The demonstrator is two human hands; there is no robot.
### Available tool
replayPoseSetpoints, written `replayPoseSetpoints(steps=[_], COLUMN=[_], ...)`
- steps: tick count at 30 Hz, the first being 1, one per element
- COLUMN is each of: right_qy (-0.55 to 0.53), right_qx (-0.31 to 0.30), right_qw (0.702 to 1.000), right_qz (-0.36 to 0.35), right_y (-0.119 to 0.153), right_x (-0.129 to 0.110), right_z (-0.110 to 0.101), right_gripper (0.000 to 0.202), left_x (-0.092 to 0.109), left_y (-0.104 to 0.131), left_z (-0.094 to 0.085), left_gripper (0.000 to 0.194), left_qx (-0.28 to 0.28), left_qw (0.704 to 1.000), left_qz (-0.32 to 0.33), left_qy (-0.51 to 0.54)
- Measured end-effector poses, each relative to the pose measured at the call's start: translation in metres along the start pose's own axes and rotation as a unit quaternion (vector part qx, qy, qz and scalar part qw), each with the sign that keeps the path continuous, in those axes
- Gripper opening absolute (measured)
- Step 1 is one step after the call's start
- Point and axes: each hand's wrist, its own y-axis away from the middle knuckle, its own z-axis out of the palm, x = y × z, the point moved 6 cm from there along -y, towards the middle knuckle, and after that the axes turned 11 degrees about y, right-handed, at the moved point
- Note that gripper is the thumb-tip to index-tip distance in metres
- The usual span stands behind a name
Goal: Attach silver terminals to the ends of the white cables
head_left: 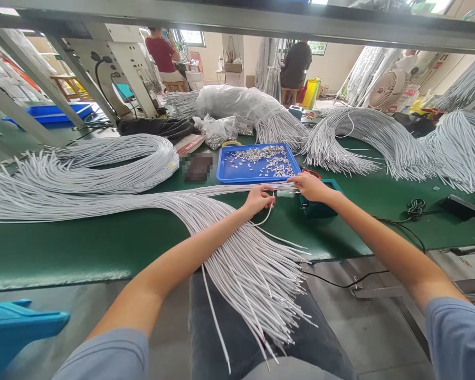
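My left hand (pixel 259 200) is closed in a pinch on a white cord (pixel 267 217), whose end sticks up between thumb and fingers. My right hand (pixel 312 188) is a little to the right, over a small dark green box-shaped device (pixel 320 207). Its fingers are bent together near the device's left side; whatever they hold is too small to make out. Between the hands lies a pale translucent piece (pixel 285 193). Under my left forearm a thick bundle of white cords (pixel 237 258) fans out over the table's front edge and across my lap.
A blue tray (pixel 221 171) with many small metal pieces lies beyond my hands on the green table (pixel 83 248). More cord bundles (pixel 138 158) flank it. A black adapter (pixel 459 207) and its cable lie right. A metal beam (pixel 237 20) crosses overhead. Two people sit farther back.
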Motion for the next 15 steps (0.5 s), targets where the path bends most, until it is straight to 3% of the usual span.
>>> replayPoseSetpoints(steps=[2,4,6,8,9,11,13,15], right_qy=[-0.029,-0.091,-0.196,-0.324,-0.39,-0.493,-0.54,-0.521], right_qx=[0.031,0.107,0.216,0.286,0.286,0.217,0.117,0.023], right_qw=[0.999,0.99,0.955,0.899,0.872,0.842,0.833,0.848], right_qz=[0.005,0.018,0.048,0.074,0.072,0.031,-0.025,-0.089], right_y=[0.0,0.002,0.008,0.017,0.019,0.019,0.019,0.023], right_x=[0.005,0.01,0.012,0.006,-0.002,-0.028,-0.057,-0.082], right_z=[-0.003,-0.012,-0.024,-0.028,-0.024,-0.01,0.009,0.028], right_gripper=[0.041,0.039,0.037,0.032,0.028,0.023,0.021,0.019], left_x=[0.003,0.006,0.011,0.017,0.018,0.016,0.01,0.004], left_y=[0.001,0.004,0.013,0.029,0.039,0.06,0.079,0.094], left_z=[-0.002,0.0,0.009,0.024,0.032,0.049,0.066,0.077], left_gripper=[0.022,0.027,0.032,0.03,0.026,0.023,0.03,0.037], left_qx=[0.011,0.008,-0.03,-0.088,-0.114,-0.156,-0.223,-0.291], left_qw=[1.0,0.999,0.993,0.963,0.935,0.865,0.787,0.727], left_qz=[0.013,0.039,0.104,0.205,0.256,0.337,0.391,0.428], left_qy=[0.009,0.009,-0.039,-0.15,-0.216,-0.337,-0.422,-0.45])
